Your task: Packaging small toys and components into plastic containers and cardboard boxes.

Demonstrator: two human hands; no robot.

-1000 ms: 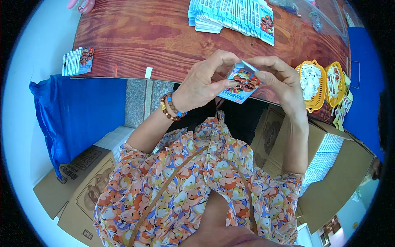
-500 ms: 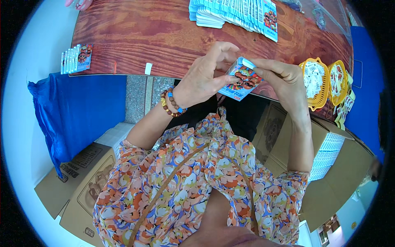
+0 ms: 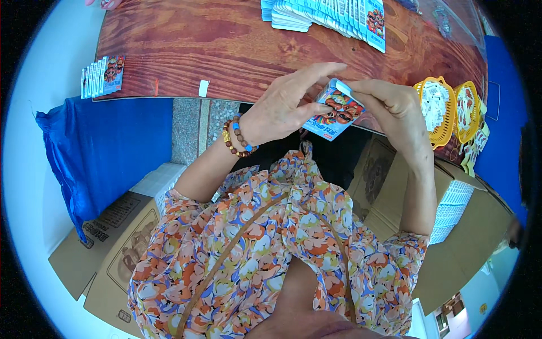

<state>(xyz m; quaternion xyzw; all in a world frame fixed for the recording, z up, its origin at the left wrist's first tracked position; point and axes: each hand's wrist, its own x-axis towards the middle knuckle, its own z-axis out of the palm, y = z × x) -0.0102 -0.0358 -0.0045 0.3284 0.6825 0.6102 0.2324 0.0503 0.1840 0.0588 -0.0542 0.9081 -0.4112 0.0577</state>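
Note:
Between my two hands, over the near edge of the table, is a small light-blue cardboard box (image 3: 337, 116) with colourful cartoon figures on its front. My left hand (image 3: 285, 104) grips the box from its left side, thumb across the front and index finger stretched out above it. At the upper right corner, my right hand (image 3: 392, 110) pinches the box near its top end, with the fingers bent. The top end of the box faces up and away; whether its flap is closed I cannot make out. Two bead bracelets (image 3: 237, 138) circle my left wrist.
Flat blue cartons (image 3: 316, 14) lie fanned at the far side of the wooden table (image 3: 186, 45). Several filled boxes or cartons (image 3: 104, 76) stand at its left edge. Yellow baskets (image 3: 437, 113) with small packets sit at right. Open cardboard boxes (image 3: 451, 248) flank me below.
My left index finger has stretched out farther over the top of the box. The right hand has shifted slightly right, still at the box's corner. The view has moved a little.

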